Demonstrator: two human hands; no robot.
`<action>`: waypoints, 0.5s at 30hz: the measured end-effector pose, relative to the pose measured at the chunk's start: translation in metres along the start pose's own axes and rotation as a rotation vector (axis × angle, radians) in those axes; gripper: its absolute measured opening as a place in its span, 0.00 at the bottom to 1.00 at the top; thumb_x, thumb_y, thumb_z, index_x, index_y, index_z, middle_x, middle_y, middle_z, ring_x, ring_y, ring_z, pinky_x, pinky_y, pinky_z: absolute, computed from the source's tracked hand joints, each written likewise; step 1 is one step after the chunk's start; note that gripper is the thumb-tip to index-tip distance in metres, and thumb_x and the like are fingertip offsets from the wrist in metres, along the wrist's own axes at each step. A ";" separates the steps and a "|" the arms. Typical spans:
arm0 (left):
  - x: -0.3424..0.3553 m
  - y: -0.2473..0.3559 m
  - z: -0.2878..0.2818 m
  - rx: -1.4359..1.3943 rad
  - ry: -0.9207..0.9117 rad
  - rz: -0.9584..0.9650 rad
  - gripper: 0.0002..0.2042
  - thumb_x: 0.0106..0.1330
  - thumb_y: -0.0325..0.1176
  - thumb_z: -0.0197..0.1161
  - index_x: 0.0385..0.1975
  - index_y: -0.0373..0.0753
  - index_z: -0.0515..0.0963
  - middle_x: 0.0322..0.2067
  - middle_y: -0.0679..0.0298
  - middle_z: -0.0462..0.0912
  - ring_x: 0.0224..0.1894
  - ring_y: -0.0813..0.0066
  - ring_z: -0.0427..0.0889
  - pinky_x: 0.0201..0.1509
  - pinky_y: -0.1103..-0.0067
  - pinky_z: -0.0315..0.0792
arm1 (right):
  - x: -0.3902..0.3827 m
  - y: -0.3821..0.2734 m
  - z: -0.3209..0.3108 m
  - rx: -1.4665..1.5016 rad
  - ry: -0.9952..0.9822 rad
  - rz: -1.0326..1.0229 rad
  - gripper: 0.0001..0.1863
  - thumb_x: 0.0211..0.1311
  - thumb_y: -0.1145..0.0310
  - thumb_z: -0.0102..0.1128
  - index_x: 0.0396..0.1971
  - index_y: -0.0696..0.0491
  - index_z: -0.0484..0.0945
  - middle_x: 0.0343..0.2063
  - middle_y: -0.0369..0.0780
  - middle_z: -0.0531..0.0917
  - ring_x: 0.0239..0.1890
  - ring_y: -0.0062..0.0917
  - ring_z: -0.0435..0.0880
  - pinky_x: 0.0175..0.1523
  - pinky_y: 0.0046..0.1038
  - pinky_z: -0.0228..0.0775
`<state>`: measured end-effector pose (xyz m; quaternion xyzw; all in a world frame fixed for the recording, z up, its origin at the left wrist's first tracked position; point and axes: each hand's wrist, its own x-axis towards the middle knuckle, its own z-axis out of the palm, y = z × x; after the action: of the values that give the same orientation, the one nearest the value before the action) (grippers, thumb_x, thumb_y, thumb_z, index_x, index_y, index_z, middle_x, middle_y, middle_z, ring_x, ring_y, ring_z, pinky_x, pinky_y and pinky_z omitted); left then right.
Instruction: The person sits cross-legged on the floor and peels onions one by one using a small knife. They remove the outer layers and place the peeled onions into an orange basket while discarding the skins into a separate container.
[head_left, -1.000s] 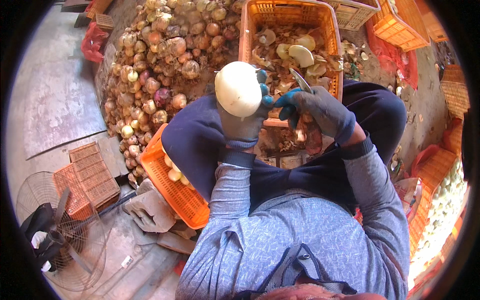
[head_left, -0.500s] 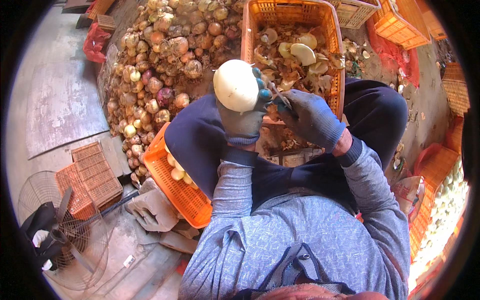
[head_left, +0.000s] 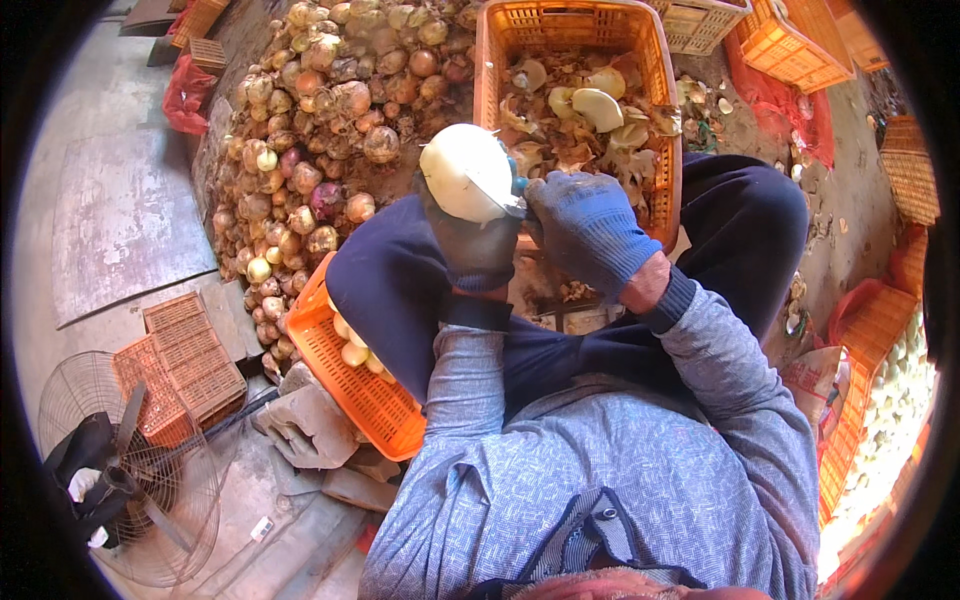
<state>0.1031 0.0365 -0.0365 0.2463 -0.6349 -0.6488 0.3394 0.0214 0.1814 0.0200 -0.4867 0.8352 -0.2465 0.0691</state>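
Note:
A large peeled white onion [head_left: 458,165] rests in my left hand [head_left: 474,250], whose gloved fingers wrap round it from below and from the right. My right hand [head_left: 590,225], in a grey-blue glove, is closed on a small knife [head_left: 500,194]. Its thin blade lies against the onion's lower right side; the handle is hidden in my fist. Just beyond my hands stands an orange crate [head_left: 672,120] with onion skins and pale cut pieces [head_left: 597,109] in it.
A heap of unpeeled onions [head_left: 350,98] spreads at the far left. By my left knee, an orange crate [head_left: 375,412] holds peeled onions [head_left: 354,354]. A wire-caged fan [head_left: 130,470] and concrete block [head_left: 308,425] stand at lower left. More crates [head_left: 795,45] line the right.
My right hand has moved left and turned, bringing the knife from beside the onion onto its lower right side. The onion has shifted slightly left and tilted.

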 end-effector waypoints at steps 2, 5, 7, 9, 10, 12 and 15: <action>-0.003 0.005 0.000 0.214 -0.002 0.084 0.41 0.56 0.20 0.77 0.70 0.35 0.61 0.60 0.53 0.77 0.59 0.66 0.82 0.63 0.70 0.79 | 0.000 -0.001 0.002 0.008 -0.022 0.048 0.12 0.66 0.60 0.67 0.37 0.55 0.84 0.30 0.47 0.85 0.35 0.45 0.88 0.40 0.44 0.79; -0.006 0.009 -0.001 0.453 0.001 0.208 0.42 0.57 0.21 0.77 0.71 0.34 0.60 0.62 0.53 0.76 0.61 0.65 0.81 0.65 0.70 0.78 | 0.007 -0.005 0.005 0.012 -0.018 0.121 0.11 0.65 0.62 0.66 0.36 0.56 0.86 0.31 0.49 0.87 0.35 0.46 0.90 0.39 0.44 0.82; -0.007 0.010 -0.002 0.500 0.006 0.283 0.42 0.58 0.21 0.76 0.72 0.33 0.58 0.62 0.53 0.75 0.61 0.64 0.81 0.66 0.69 0.78 | 0.012 -0.011 0.004 0.011 0.014 0.173 0.09 0.62 0.67 0.65 0.34 0.56 0.88 0.28 0.51 0.89 0.32 0.45 0.92 0.36 0.45 0.84; -0.009 0.011 0.003 0.353 0.030 0.213 0.42 0.60 0.22 0.76 0.73 0.33 0.58 0.63 0.52 0.75 0.61 0.62 0.81 0.68 0.69 0.76 | 0.020 -0.004 0.003 0.034 -0.030 0.161 0.09 0.63 0.67 0.65 0.33 0.56 0.89 0.29 0.52 0.89 0.33 0.46 0.93 0.37 0.45 0.85; -0.009 0.012 0.005 0.279 0.042 0.177 0.42 0.60 0.22 0.76 0.73 0.32 0.58 0.63 0.52 0.75 0.61 0.62 0.81 0.69 0.69 0.76 | 0.025 0.000 0.001 0.044 -0.052 0.155 0.09 0.63 0.67 0.64 0.33 0.56 0.89 0.29 0.52 0.89 0.33 0.46 0.93 0.38 0.44 0.85; -0.009 0.009 0.001 0.308 0.024 0.203 0.41 0.61 0.23 0.75 0.73 0.32 0.58 0.63 0.52 0.76 0.61 0.61 0.81 0.69 0.67 0.75 | 0.027 0.002 -0.003 0.058 -0.071 0.118 0.10 0.62 0.66 0.65 0.32 0.56 0.90 0.31 0.53 0.90 0.35 0.47 0.93 0.40 0.43 0.85; -0.012 0.005 -0.007 0.404 -0.038 0.196 0.40 0.62 0.23 0.75 0.73 0.31 0.59 0.63 0.50 0.77 0.61 0.59 0.81 0.68 0.65 0.76 | 0.027 0.006 -0.004 0.067 -0.110 0.147 0.10 0.62 0.65 0.64 0.32 0.55 0.90 0.31 0.52 0.90 0.37 0.47 0.92 0.42 0.44 0.85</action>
<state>0.1169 0.0415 -0.0339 0.2343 -0.7791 -0.4770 0.3326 0.0016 0.1622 0.0241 -0.4344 0.8548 -0.2417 0.1490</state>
